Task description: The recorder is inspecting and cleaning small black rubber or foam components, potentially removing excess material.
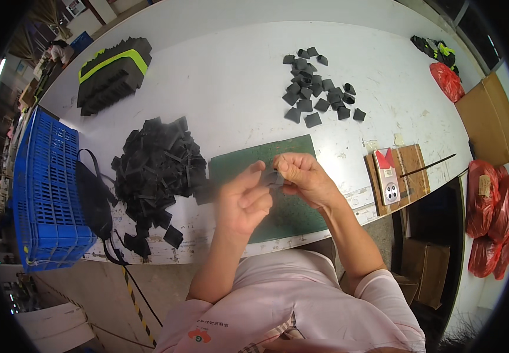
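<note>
The right hand (306,179) pinches a small black piece (274,179), probably light and pliable, best held by its edges; whether the blurred left hand (241,203) grips it is unclear.

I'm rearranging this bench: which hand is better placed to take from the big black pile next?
Probably the left hand: it is nearer the black pile, while the right hand is farther across and pinches a black piece.

That scuffed white tabletop (225,88) over there carries a green mat (292,222), a heap of black pieces (157,162) beside it, scattered dark pieces (305,105) farther back, a banded dark stack (110,85) and a wooden board (411,159).
</note>
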`<move>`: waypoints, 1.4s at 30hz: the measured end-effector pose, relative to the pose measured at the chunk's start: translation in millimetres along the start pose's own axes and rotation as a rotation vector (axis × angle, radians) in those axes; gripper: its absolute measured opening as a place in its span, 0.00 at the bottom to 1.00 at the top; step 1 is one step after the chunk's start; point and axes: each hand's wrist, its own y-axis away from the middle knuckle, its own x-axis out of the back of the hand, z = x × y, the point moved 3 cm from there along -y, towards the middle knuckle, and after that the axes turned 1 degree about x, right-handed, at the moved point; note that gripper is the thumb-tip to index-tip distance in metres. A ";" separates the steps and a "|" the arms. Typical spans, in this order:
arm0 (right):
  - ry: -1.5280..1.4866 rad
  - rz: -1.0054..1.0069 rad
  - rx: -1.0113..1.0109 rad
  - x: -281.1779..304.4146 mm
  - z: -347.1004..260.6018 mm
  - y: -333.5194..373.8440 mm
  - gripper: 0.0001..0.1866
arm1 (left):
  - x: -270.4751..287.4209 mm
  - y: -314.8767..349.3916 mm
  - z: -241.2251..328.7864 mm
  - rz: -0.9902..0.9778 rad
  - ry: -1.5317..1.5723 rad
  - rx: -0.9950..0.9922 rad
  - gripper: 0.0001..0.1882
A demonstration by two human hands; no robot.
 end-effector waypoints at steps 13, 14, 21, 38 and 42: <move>0.900 0.299 0.691 -16.4 -27.7 36.8 0.21 | -51.9 9.6 2.5 -0.319 -1.794 -0.964 0.11; 0.902 0.301 0.688 -19.5 -27.8 37.1 0.21 | -49.1 9.6 1.3 -0.283 -1.761 -0.961 0.09; 1.079 0.381 0.809 -30.8 -33.3 36.3 0.16 | -29.6 16.1 6.5 -0.026 -0.889 -0.932 0.06; 0.733 0.224 0.682 -11.9 -26.3 20.7 0.07 | -24.4 22.5 3.4 -0.020 -1.078 -0.928 0.04; 0.733 0.103 0.732 0.0 -16.9 15.0 0.07 | -28.4 22.9 -3.1 -0.046 -1.221 -0.922 0.04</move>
